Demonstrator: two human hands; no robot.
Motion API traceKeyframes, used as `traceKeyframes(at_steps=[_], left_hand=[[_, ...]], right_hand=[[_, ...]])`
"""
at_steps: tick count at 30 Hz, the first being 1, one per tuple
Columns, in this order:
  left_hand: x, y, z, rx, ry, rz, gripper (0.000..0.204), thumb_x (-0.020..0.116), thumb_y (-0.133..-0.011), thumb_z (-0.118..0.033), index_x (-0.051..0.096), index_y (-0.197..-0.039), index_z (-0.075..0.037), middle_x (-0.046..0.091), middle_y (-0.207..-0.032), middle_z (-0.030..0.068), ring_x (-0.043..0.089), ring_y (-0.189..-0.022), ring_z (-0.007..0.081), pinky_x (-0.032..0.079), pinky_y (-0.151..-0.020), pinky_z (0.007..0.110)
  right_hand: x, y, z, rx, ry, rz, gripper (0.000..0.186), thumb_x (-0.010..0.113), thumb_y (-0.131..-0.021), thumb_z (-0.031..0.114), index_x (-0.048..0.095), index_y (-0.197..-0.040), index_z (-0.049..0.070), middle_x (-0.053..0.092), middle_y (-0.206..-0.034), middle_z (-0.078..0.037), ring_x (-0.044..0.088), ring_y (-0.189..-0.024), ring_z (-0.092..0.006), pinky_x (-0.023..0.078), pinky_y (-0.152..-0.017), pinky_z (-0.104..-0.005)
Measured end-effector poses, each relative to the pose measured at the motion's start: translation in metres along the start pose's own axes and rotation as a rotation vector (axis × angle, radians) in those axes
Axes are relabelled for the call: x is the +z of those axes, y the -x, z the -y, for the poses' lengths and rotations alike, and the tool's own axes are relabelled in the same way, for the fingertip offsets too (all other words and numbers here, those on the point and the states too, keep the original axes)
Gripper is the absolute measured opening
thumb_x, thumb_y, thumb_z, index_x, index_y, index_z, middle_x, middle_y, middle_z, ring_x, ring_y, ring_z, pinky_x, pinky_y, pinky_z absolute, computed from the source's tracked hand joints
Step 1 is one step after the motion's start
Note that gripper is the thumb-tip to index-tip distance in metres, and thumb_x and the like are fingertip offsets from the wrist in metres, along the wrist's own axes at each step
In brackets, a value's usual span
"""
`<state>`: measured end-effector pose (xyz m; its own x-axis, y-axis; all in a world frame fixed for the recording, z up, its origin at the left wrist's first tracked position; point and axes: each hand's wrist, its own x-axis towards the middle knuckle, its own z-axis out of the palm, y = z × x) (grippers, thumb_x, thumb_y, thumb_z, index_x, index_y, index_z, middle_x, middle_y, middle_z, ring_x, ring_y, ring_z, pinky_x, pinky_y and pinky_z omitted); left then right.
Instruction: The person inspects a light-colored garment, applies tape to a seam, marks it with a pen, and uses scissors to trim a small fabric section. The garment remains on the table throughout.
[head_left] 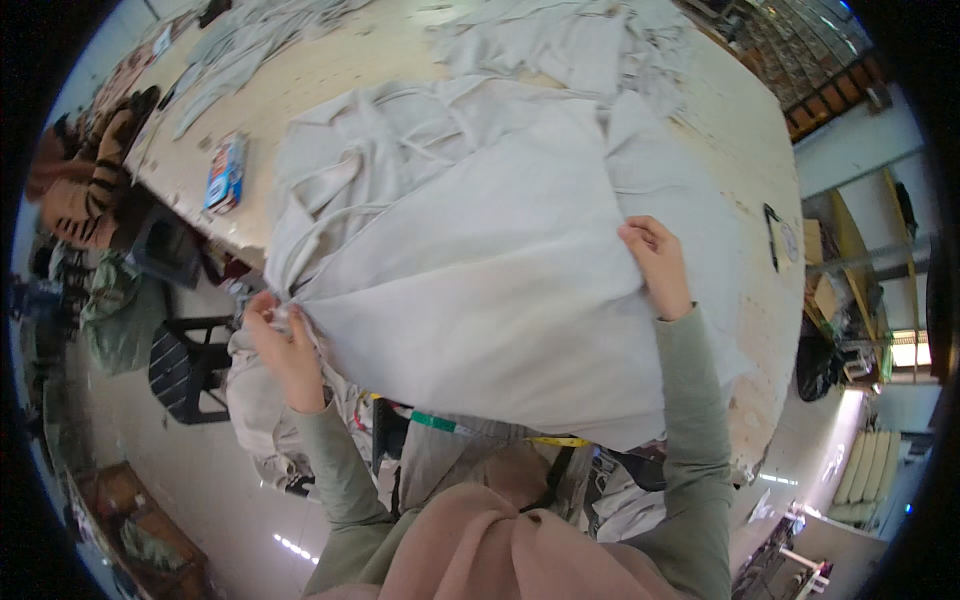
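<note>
A pinkish-brown soft cloth scarf [490,550] hangs closest, and two long grey-green cloth sleeves [698,430] reach out past it. Next comes the wide pale grey sheet of soft cloth [490,290]. It lies on the big cream flat-topped counter [765,160], and its near edge droops past the side. That loose edge could slip and drag more down, because nothing seems to weigh on it.

The left hand [285,350] is at the left corner, its fingers bent in around a small bunch of cloth. A hard tug there could spread the wrinkles. The right hand [655,262] is at the top layer's right edge, its fingers curled, tips close together; one cannot tell if they pinch it. If not, that side could slide away.

Farther back the cloth is crumpled, so a fold could get stuck underneath. A small blue, red and white box [227,172] sits to the left, where a swinging fold could knock it. More grey crumpled cloth [580,50] lies at the far end.
</note>
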<state>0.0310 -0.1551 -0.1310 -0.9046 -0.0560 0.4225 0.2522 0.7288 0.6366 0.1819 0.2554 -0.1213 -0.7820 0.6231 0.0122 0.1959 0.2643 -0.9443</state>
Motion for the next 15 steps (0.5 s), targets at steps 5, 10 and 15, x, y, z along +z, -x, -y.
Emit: traceKeyframes(at_steps=[5,10,15], left_hand=[[0.039,-0.014,-0.113,0.370,0.436,0.365,0.024,0.054,-0.088,-0.002,0.055,-0.112,-0.001,0.060,-0.107,0.0110,0.055,-0.101,0.0264,0.042,-0.089,0.034],[0.155,-0.031,-0.230,1.058,0.656,0.864,0.025,0.043,-0.096,-0.014,0.060,-0.113,-0.006,0.061,-0.114,0.0104,0.055,-0.105,0.0264,0.038,-0.094,0.037],[0.224,-0.051,-0.263,1.231,0.024,1.399,0.026,0.043,-0.095,-0.021,0.063,-0.108,-0.009,0.063,-0.111,0.0063,0.052,-0.104,0.0251,0.037,-0.090,0.037]], right_hand=[[0.001,0.006,0.018,-0.052,-0.135,0.087,0.021,0.063,-0.089,0.014,0.060,-0.104,-0.001,0.058,-0.082,0.004,0.050,-0.074,-0.0039,0.039,-0.066,-0.0194],[0.009,0.019,0.042,-0.169,0.065,0.038,0.017,0.064,-0.087,0.014,0.063,-0.099,0.003,0.061,-0.080,-0.002,0.056,-0.073,-0.0105,0.045,-0.067,-0.0268],[0.005,0.029,0.059,-0.435,0.401,-0.075,0.013,0.066,-0.083,0.013,0.065,-0.095,0.008,0.060,-0.079,-0.007,0.061,-0.072,-0.0204,0.048,-0.064,-0.0316]])
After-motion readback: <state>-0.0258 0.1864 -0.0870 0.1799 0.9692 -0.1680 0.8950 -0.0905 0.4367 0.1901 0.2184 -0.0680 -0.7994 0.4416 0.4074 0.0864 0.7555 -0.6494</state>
